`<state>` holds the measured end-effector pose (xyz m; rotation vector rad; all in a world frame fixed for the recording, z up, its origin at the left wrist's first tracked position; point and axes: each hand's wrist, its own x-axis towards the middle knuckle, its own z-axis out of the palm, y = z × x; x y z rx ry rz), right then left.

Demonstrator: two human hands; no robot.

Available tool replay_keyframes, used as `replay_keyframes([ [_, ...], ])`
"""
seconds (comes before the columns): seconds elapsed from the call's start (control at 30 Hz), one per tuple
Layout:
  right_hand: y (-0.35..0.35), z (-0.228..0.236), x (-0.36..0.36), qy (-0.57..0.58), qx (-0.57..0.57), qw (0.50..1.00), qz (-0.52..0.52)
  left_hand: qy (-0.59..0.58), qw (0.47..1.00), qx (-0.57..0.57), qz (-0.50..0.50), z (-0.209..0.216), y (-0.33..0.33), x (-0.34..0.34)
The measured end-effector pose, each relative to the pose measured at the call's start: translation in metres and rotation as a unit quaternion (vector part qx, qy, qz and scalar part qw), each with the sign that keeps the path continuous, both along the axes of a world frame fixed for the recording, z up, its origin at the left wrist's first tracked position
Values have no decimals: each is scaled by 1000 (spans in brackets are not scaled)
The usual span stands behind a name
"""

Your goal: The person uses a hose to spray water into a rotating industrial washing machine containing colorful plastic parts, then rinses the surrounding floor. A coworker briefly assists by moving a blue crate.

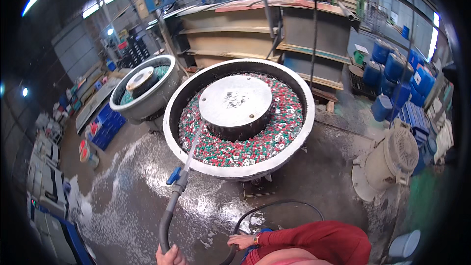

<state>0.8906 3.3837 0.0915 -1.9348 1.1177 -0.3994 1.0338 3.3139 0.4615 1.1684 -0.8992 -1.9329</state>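
Note:
My left hand [170, 255], low in the view, is wrapped round a grey hose [166, 223]. The hose rises to a grey valve [181, 180] with a blue lever [173, 175]. From its end a stream of water [195, 145] runs over the rim [170, 132] of a large round tub. Red and green pellets [287, 110] fill the tub's ring, with pale metal parts [279, 138] among them. A flat white disc [234, 99] caps the tub's centre. My right hand [241, 241], below a red sleeve [314, 238], is closed round the black hose [240, 223].
A smaller round tub [164, 86] with green contents stands at the back left. Blue drums [375, 71] and a beige blower-like machine [387, 162] are on the right. Blue crates [110, 125] sit left. The floor [132, 191] is wet and foamy.

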Motion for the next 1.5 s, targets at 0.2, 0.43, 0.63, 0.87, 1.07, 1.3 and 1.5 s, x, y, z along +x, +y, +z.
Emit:
replay_keyframes([
  [0.2,1,-7,-56,-52,29,997,-41,48,999,13,-17,-25,-33,-32],
  [0.43,21,-26,-83,-63,40,990,-117,117,990,5,-83,-59,-68,-76],
  [0.63,18,-38,-83,-31,85,987,-136,125,987,11,-98,-69,-87,-93],
  [0.87,19,-29,-83,60,92,982,-156,62,994,-15,-90,-67,-101,-105],
  [1.07,35,-6,-108,-9,182,963,-198,184,980,36,-71,-88,-119,-107],
  [1.3,47,17,-114,-66,221,938,-259,155,987,40,-19,-96,-109,-94],
  [1.5,59,-9,-134,-73,206,940,-263,157,987,-20,40,-97,-85,-103],
])
